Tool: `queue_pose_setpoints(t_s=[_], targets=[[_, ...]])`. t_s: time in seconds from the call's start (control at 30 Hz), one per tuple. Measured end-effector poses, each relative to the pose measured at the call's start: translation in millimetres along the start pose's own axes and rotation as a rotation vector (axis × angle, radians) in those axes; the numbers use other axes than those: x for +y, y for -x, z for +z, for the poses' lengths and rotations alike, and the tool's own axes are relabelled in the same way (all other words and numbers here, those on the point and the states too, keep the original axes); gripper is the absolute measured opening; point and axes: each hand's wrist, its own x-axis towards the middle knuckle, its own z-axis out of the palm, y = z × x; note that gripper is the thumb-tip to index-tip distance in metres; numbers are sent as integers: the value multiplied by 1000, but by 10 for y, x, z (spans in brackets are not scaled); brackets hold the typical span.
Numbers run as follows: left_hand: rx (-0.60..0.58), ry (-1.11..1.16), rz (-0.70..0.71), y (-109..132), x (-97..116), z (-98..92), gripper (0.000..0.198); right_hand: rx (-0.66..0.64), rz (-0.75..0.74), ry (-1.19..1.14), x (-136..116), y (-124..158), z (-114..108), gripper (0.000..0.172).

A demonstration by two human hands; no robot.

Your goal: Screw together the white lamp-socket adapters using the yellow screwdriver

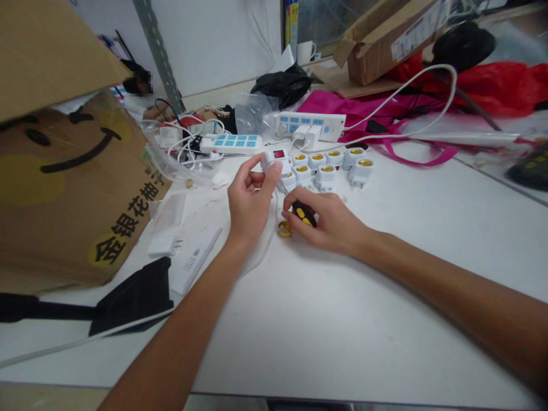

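My left hand (252, 200) is closed on a white plug-in lamp socket (274, 158) with a red rocker switch, held above the table. In my right hand (329, 220) is a screwdriver (305, 213) with a black and yellow handle. Its thin shaft points up towards the underside of the socket; whether the tip touches it I cannot tell. A gold-coloured metal ring (284, 229) lies on the table beside my right fingers. Just beyond my hands stand several similar white lamp sockets (327, 177) with brass-coloured threaded insides, grouped in rough rows.
Behind the sockets lie two white power strips (334, 127) (235, 144) with cables. A large cardboard box (81, 188) borders the left side, near a black stand (132, 299), a white flat box (197, 260) and a charger (161, 245). Bags and another carton (385, 45) fill the back right.
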Motion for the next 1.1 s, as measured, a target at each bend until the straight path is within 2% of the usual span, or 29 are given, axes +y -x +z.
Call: queue_pose_setpoints(t_s=[0.63,1.1], targets=[[-5,42,-66,-1,55,3,52,29,4,-39,-23,-1,-19,4],[-14,100,-127,-11,67,4,45,36,45,-96,-27,-10,-35,11]])
